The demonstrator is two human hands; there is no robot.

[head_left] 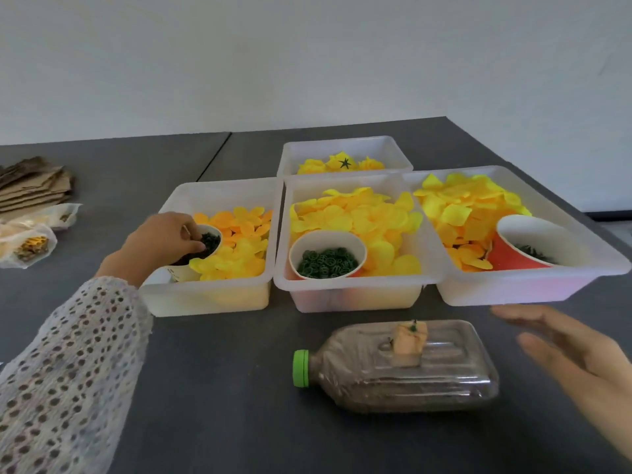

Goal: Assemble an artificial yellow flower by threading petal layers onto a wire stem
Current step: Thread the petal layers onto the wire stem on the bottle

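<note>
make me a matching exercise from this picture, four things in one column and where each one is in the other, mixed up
Things
1. left hand
2. right hand
3. cup of green rings
4. bottle

Places
A. lying on its side on the table, in front of the bins
B. standing in the middle bin among yellow petals
C. fingers dipped into the cup in the left bin
D. open in the air, right of the bottle, holding nothing

Pairs: 1-C, 2-D, 3-B, 4-A
</note>
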